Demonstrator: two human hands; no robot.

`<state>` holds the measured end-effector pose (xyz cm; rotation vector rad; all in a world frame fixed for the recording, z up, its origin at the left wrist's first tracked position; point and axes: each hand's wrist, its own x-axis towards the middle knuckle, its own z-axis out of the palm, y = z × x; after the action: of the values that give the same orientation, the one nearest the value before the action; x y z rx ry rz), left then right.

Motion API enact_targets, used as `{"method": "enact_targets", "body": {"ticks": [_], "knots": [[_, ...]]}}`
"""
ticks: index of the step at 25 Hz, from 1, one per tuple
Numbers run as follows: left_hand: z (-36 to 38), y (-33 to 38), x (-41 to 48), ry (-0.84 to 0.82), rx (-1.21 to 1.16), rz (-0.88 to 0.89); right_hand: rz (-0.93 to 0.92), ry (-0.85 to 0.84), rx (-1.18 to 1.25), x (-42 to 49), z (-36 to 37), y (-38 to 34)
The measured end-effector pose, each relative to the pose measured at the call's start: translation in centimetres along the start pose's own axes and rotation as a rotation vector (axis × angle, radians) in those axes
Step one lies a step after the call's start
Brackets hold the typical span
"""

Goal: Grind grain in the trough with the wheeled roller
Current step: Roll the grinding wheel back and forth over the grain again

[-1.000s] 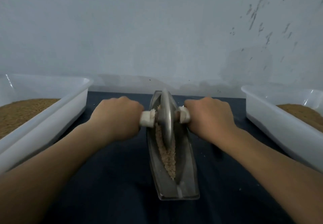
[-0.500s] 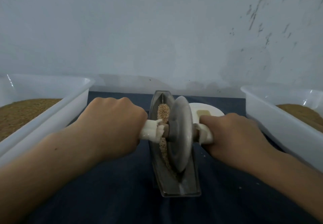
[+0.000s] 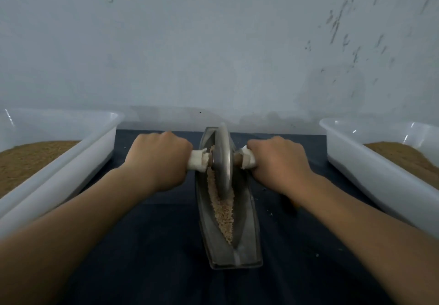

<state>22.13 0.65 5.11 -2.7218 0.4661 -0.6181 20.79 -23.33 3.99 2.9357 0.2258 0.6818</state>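
Observation:
A boat-shaped metal trough (image 3: 247, 238) lies lengthwise on the dark cloth, with a strip of pale crushed grain (image 3: 224, 212) along its groove. The metal wheel of the roller (image 3: 222, 159) stands upright in the far half of the trough. White wrapped handles stick out on both sides of the wheel. My left hand (image 3: 158, 159) is closed around the left handle and my right hand (image 3: 278, 162) around the right handle. The far end of the trough is hidden behind the wheel.
A white plastic tub (image 3: 78, 159) holding brown grain stands at the left, and a matching tub (image 3: 370, 162) with brown grain at the right. A grey wall rises just behind the trough. Dark cloth (image 3: 154, 257) covers the surface, with a few crumbs right of the trough.
The wheel rolled toward me and tilted half a second ago, then rolled back to the far half of the trough, upright. Both hands moved with it. A white dish seen earlier is hidden.

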Motion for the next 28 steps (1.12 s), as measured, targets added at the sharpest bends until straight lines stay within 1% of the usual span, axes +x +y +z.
{"method": "enact_targets", "body": {"ticks": [3,4,5,8,9,10,12,13,15,17,18,20,21,22,23,25,26,28], "knots": [[-0.7,-0.7,-4.0,-0.012,-0.048,0.065,-0.131,0.278,-0.132,-4.5,-1.9,0.2],[-0.8,-1.0,-4.7,-0.003,-0.060,0.088,-0.161,0.332,-0.153,-5.0,-2.8,0.3],[-0.8,-1.2,-4.9,-0.001,-0.063,0.093,-0.160,0.292,-0.153,-4.9,-3.3,0.3],[0.2,-0.7,-2.4,-0.034,-0.071,0.018,-0.066,-0.018,-0.092,-2.3,-1.5,0.2],[0.8,-0.4,-0.9,-0.025,-0.066,-0.013,-0.042,-0.045,-0.080,-0.4,-0.6,0.1],[1.4,-0.1,0.5,-0.012,-0.065,-0.047,-0.034,-0.022,-0.077,1.2,0.1,0.0],[2.2,0.2,2.5,-0.026,-0.133,-0.112,-0.016,0.083,-0.099,3.5,0.7,-0.5],[2.3,0.2,2.9,-0.037,-0.161,-0.131,-0.012,0.108,-0.116,3.9,0.6,-0.8],[1.6,0.3,1.9,-0.040,-0.168,-0.132,-0.025,0.084,-0.102,3.3,0.1,-1.1],[0.9,0.3,-0.6,0.003,-0.134,-0.082,-0.046,0.061,-0.087,0.6,-0.3,-0.8],[0.5,0.2,-2.2,0.065,-0.099,-0.038,-0.065,0.100,-0.096,-1.2,-0.6,-0.4],[-0.7,-0.1,-5.0,0.185,-0.021,0.090,-0.115,0.248,-0.146,-4.7,-1.9,0.2],[-1.3,-0.7,-5.5,0.238,-0.024,0.127,-0.139,0.310,-0.140,-5.8,-2.5,0.5],[-1.5,-1.0,-5.3,0.255,-0.038,0.145,-0.151,0.321,-0.120,-6.1,-2.7,0.8],[-1.3,-1.0,-4.8,0.214,-0.040,0.137,-0.147,0.303,-0.108,-5.7,-2.5,0.9],[0.4,-0.3,-3.0,0.103,-0.024,0.042,-0.086,0.203,-0.128,-3.8,-1.0,0.4],[1.0,0.0,-1.3,0.096,0.002,-0.013,-0.047,0.163,-0.129,-2.0,0.0,0.1],[1.5,0.3,2.3,0.057,0.003,-0.060,0.061,0.045,-0.030,1.8,0.9,-0.2]]}}
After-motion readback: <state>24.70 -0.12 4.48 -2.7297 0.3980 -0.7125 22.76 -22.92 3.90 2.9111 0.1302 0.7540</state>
